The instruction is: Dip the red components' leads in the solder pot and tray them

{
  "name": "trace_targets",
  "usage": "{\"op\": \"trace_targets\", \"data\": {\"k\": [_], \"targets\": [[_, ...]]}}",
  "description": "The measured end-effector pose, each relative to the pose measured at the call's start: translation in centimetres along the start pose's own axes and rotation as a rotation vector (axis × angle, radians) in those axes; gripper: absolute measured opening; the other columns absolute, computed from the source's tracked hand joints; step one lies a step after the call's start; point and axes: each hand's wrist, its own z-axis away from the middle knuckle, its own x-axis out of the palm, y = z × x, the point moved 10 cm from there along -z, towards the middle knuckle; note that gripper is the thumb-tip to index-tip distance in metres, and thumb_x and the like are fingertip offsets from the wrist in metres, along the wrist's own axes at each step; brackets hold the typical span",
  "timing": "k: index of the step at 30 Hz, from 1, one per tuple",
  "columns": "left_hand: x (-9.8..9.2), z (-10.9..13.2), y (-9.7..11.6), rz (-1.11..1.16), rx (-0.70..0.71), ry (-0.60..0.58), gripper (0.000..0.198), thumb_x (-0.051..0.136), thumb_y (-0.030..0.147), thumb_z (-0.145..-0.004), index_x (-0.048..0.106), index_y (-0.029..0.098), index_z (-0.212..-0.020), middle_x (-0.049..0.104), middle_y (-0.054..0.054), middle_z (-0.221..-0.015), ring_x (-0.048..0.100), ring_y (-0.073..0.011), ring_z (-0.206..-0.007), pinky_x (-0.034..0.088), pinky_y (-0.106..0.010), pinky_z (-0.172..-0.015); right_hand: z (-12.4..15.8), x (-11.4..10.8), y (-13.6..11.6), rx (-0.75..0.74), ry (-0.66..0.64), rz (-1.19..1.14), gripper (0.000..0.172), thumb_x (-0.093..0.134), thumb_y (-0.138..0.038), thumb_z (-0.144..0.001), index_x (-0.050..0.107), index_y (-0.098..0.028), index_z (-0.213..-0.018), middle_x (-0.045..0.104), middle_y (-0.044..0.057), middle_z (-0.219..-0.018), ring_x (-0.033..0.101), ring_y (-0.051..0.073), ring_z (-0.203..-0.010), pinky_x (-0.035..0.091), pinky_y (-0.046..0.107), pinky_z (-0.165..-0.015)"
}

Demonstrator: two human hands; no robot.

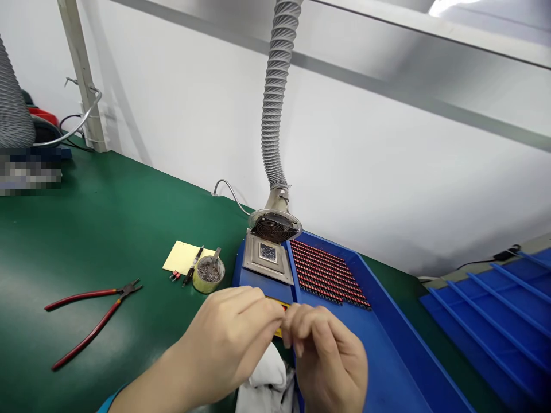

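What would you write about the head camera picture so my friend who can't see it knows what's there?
A left hand and right hand hold a small yellow piece over a blue tray with neat rows of red-and-black parts. A ribbed grey hose comes down to a round fan, and red-handled pliers lie on a green workbench mat.

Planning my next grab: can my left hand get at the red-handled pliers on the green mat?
Probably yes: only green mat lies between the left hand and the red-handled steel pliers.
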Motion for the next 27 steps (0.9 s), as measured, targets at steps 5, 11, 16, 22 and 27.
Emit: {"op": "trace_targets", "data": {"k": [5,11,16,22,27], "targets": [[-0.1,0.0,-1.4,0.291,-0.191,-0.013,0.015,0.045,0.010,-0.095,0.056,0.019,-0.089,0.061,0.002,-0.079,0.054,-0.0089,-0.070,0.041,-0.016,-0.063,0.8,-0.1,-3.3,-0.351,0.065,0.339,0.031,0.063,-0.001,-0.081,0.072,-0.025,-0.099,0.068,0.001,-0.077,0.060,0.017,-0.070,0.047,0.032,-0.063],[0.5,0.2,-1.9,0.397,-0.276,-0.072,0.016,0.046,0.012,-0.095,0.057,0.019,-0.087,0.064,0.002,-0.082,0.057,-0.0095,-0.073,0.042,-0.017,-0.067,1.0,0.6,-3.9,-0.451,0.031,0.434,0.038,0.062,0.003,-0.078,0.071,-0.026,-0.102,0.068,0.001,-0.077,0.061,0.019,-0.069,0.049,0.035,-0.060],[0.3,0.0,-0.8,0.195,-0.119,-0.053,0.019,0.042,0.011,-0.096,0.058,0.017,-0.086,0.062,0.001,-0.075,0.054,-0.0106,-0.065,0.041,-0.020,-0.061,0.8,1.1,-4.1,-0.414,-0.025,0.521,0.023,0.057,-0.003,-0.084,0.066,-0.023,-0.090,0.065,0.002,-0.074,0.061,0.017,-0.069,0.049,0.031,-0.062],[0.0,0.0,1.0,-0.067,0.065,0.018,0.028,0.036,0.007,-0.094,0.056,0.016,-0.076,0.055,0.000,-0.063,0.044,-0.0125,-0.055,0.034,-0.025,-0.053,0.1,0.4,0.9,0.137,-0.066,-0.039,0.036,0.046,-0.031,-0.097,0.055,-0.020,-0.065,0.051,-0.002,-0.053,0.049,0.012,-0.050,0.043,0.025,-0.051],[-0.4,0.1,-1.3,0.288,-0.213,-0.001,0.017,0.045,0.011,-0.094,0.056,0.018,-0.084,0.060,0.002,-0.074,0.052,-0.0084,-0.064,0.040,-0.016,-0.059,0.4,-0.3,-3.1,-0.276,0.059,0.270,0.022,0.064,-0.008,-0.084,0.072,-0.025,-0.096,0.068,0.001,-0.076,0.061,0.016,-0.071,0.048,0.030,-0.066]]}}
